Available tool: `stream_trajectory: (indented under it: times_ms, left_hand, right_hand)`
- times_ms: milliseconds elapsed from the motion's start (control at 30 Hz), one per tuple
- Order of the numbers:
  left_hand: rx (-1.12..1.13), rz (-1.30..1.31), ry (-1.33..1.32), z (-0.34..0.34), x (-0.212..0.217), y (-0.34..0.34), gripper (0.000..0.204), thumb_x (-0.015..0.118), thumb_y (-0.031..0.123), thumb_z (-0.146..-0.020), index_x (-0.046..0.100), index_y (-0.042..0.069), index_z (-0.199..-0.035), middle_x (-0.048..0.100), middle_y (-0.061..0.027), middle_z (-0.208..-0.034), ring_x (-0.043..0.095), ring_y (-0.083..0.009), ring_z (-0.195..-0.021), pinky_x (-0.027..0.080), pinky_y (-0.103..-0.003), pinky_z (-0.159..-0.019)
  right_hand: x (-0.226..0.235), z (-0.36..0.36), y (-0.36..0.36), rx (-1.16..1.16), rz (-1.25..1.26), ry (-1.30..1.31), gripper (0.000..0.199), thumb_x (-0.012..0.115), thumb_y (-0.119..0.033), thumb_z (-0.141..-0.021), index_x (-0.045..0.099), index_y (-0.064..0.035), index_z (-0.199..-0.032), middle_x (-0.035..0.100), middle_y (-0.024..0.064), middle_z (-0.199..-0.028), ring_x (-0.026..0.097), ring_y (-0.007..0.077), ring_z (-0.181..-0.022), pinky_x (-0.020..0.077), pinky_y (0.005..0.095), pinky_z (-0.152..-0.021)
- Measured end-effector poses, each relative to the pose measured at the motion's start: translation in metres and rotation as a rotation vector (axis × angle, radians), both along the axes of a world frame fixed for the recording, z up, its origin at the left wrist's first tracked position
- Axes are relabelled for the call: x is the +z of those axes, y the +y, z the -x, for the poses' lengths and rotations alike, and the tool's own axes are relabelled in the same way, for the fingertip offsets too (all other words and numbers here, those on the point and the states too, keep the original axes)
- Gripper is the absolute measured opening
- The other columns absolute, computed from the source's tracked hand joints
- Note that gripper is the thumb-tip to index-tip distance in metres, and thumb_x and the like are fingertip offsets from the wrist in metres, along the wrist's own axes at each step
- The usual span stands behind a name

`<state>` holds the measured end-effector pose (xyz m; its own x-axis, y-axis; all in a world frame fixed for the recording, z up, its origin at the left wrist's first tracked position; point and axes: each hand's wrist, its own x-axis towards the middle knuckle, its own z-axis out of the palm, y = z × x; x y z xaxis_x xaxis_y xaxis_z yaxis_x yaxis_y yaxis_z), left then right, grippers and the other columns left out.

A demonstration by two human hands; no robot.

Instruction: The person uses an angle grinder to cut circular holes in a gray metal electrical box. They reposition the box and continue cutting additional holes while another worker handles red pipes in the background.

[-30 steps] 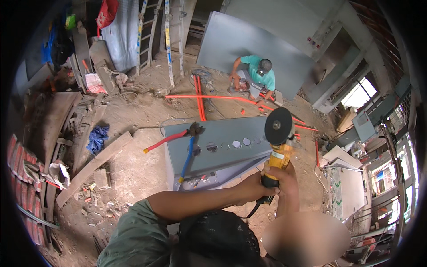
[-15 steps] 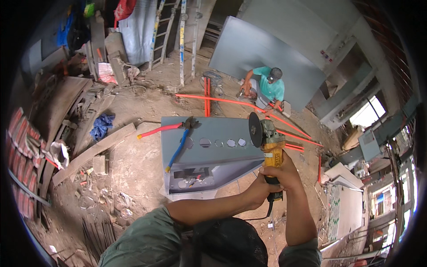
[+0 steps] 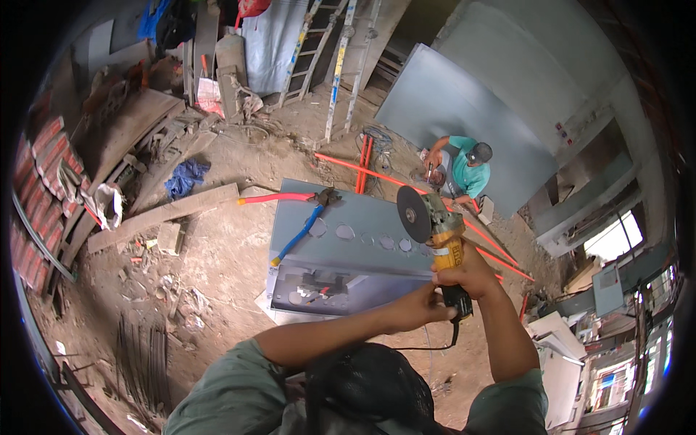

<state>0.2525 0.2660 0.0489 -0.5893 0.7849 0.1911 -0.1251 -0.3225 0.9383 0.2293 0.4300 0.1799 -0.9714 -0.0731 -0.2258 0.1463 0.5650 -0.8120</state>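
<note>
A yellow and black angle grinder (image 3: pixel 448 254) with a dark disc (image 3: pixel 414 214) is held up over the right end of a grey metal box (image 3: pixel 362 257). My right hand (image 3: pixel 470 274) is wrapped round the grinder's yellow body. At its black tail end, my left hand (image 3: pixel 424 307) has its fingers closed against the casing, partly hidden. The box has a row of round holes in its top face and an open side with small parts inside. Bolt cutters (image 3: pixel 301 224), with one red and one blue handle, lie across its left end.
Beyond the box a person in a teal shirt (image 3: pixel 467 172) crouches by orange-red tubes (image 3: pixel 377 174) and a large grey sheet (image 3: pixel 464 109). A ladder (image 3: pixel 339 72) stands at the back. A wooden plank (image 3: pixel 170 214) and a block (image 3: pixel 170 238) lie left; the grinder's cord (image 3: pixel 428 349) trails below.
The view has turned, so the surroundings sit further right and lower. The grinder has tilted, its disc leaning more to the left. My left hand has shifted on the tail end.
</note>
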Motion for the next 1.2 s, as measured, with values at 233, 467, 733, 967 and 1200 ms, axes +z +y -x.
stream_trajectory:
  times_ms: [233,467,733,967,1200]
  left_hand:
    - [0.614,0.365,0.241,0.063,0.036,-0.221,0.046,0.070,0.028,-0.106,0.067,0.002,-0.144,0.081,-0.0207,-0.119,0.079,-0.0330,-0.108,0.059,-0.044,-0.096]
    - [1.058,1.024,0.822,0.157,-0.004,-0.239,0.055,0.062,0.045,-0.111,0.061,0.017,-0.158,0.053,-0.0194,-0.166,0.046,-0.0430,-0.154,0.034,-0.066,-0.125]
    - [0.920,1.300,0.767,0.170,-0.056,-0.199,0.061,0.042,0.054,-0.114,0.051,0.025,-0.168,0.044,-0.0087,-0.176,0.028,-0.0363,-0.167,0.005,-0.072,-0.133]
    - [0.934,1.372,0.812,0.165,-0.060,-0.205,0.059,0.043,0.053,-0.114,0.051,0.029,-0.168,0.049,-0.0055,-0.172,0.032,-0.0322,-0.165,0.005,-0.067,-0.134]
    - [0.917,1.366,0.794,0.166,-0.060,-0.197,0.060,0.042,0.057,-0.114,0.052,0.030,-0.167,0.050,-0.0012,-0.171,0.033,-0.0283,-0.164,0.008,-0.069,-0.134]
  right_hand:
    - [0.014,0.029,0.013,0.052,-0.306,-0.111,0.068,0.093,-0.003,-0.064,0.065,-0.0023,-0.126,0.076,0.0057,-0.101,0.076,0.0184,-0.095,0.0613,0.0356,-0.088]
    - [-0.007,0.073,0.031,0.237,-0.306,-0.266,0.072,0.095,-0.008,-0.063,0.066,-0.0031,-0.128,0.076,0.0042,-0.105,0.074,0.0162,-0.095,0.0604,0.0340,-0.088]
    - [-0.039,0.132,0.046,0.441,-0.207,-0.374,0.070,0.092,-0.004,-0.067,0.065,-0.0046,-0.131,0.073,0.0043,-0.103,0.072,0.0154,-0.093,0.0593,0.0335,-0.083]
    - [-0.065,0.170,0.038,0.646,-0.040,-0.418,0.069,0.090,0.000,-0.069,0.064,-0.0042,-0.132,0.071,0.0045,-0.102,0.070,0.0165,-0.091,0.0591,0.0349,-0.078]
    - [-0.072,0.177,0.050,0.721,-0.057,-0.487,0.071,0.089,0.002,-0.068,0.064,-0.0040,-0.134,0.071,0.0046,-0.106,0.071,0.0171,-0.093,0.0594,0.0346,-0.081]
